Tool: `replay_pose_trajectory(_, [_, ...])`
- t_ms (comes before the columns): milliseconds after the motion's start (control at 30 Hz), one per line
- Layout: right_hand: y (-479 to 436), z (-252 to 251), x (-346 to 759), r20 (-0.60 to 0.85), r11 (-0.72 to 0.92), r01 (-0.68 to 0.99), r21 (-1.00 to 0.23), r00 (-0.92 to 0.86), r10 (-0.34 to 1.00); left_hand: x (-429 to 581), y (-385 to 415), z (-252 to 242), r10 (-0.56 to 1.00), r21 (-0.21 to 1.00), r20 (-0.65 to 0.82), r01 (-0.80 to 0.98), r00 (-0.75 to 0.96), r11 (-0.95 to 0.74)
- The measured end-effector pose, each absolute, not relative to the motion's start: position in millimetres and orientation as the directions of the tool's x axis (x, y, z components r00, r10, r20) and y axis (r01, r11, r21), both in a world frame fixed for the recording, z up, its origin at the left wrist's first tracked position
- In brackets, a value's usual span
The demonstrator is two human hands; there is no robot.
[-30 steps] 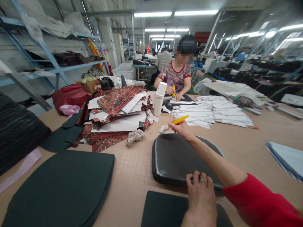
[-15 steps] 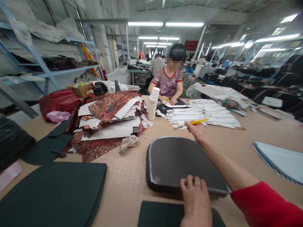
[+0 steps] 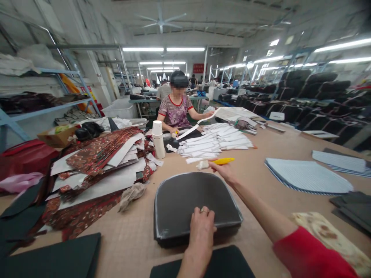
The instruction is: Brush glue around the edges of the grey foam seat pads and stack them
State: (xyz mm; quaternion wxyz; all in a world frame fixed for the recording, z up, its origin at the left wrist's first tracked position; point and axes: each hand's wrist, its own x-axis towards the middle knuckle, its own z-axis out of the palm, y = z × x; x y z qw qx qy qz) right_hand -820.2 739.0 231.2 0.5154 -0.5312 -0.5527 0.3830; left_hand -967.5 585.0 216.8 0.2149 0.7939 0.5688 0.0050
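A stack of dark grey rounded panels [image 3: 185, 200] lies on the table in front of me, its edge showing a pale line. My left hand [image 3: 201, 227] rests on the stack's near edge, fingers pressed flat on the top panel, a ring on one finger. My right hand [image 3: 222, 170], arm stretched out past the stack's far right corner, pinches a yellow-handled brush [image 3: 223, 161]. The brush's pale tip [image 3: 202, 165] hangs just beyond the stack's far edge.
A heap of red patterned and white pieces [image 3: 101, 162] lies at the left. White cups [image 3: 158, 139] and white strips [image 3: 214, 141] sit beyond the stack, where a person in a striped shirt [image 3: 176, 112] works. Striped blue panels [image 3: 307, 175] lie at the right, dark panels [image 3: 55, 258] near me.
The view has swung right and up. My right hand with the brush has moved along the stack's far edge; my left hand has kept its hold on the near edge.
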Motion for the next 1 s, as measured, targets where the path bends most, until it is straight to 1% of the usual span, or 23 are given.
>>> replay_pose_trajectory(133, [757,223,-853,0.163,0.178,0.232,-0.956,-0.084,0.983,-965,585,214,0.903,0.306,-0.263,0.917,0.341,-0.257])
replay_pose_trajectory(233, [767,218,-850,0.165,0.196,0.276,-0.941,-0.130,0.978,-963,584,211,0.906,0.297,-0.265,0.921,0.332,-0.251])
replay_pose_trajectory(333, [766,214,-815,0.148,0.171,0.346,-0.923,-0.092,0.985,-963,584,210,0.908,0.310,-0.263,0.920,0.326,-0.240])
replay_pose_trajectory(500, [751,222,-760,0.138,0.105,0.435,-0.894,0.043,0.990,-963,582,214,0.912,0.332,-0.251,0.914,0.324,-0.234])
replay_pose_trajectory(567, [748,226,-765,0.147,0.110,0.430,-0.896,0.053,0.988,-962,581,216,0.916,0.324,-0.243,0.917,0.318,-0.233])
replay_pose_trajectory(700, [755,226,-814,0.143,0.134,0.380,-0.915,-0.007,0.990,-960,582,218,0.921,0.283,-0.242,0.930,0.305,-0.233])
replay_pose_trajectory(800, [762,223,-839,0.114,0.103,0.373,-0.922,0.006,0.994,-959,583,216,0.920,0.255,-0.253,0.938,0.298,-0.234])
replay_pose_trajectory(900, [760,219,-823,0.103,0.058,0.404,-0.913,0.091,0.990,-959,583,214,0.921,0.256,-0.250,0.937,0.300,-0.236])
replay_pose_trajectory(1000, [748,222,-780,0.099,-0.004,0.451,-0.892,0.204,0.974,-961,582,214,0.921,0.280,-0.238,0.930,0.309,-0.239])
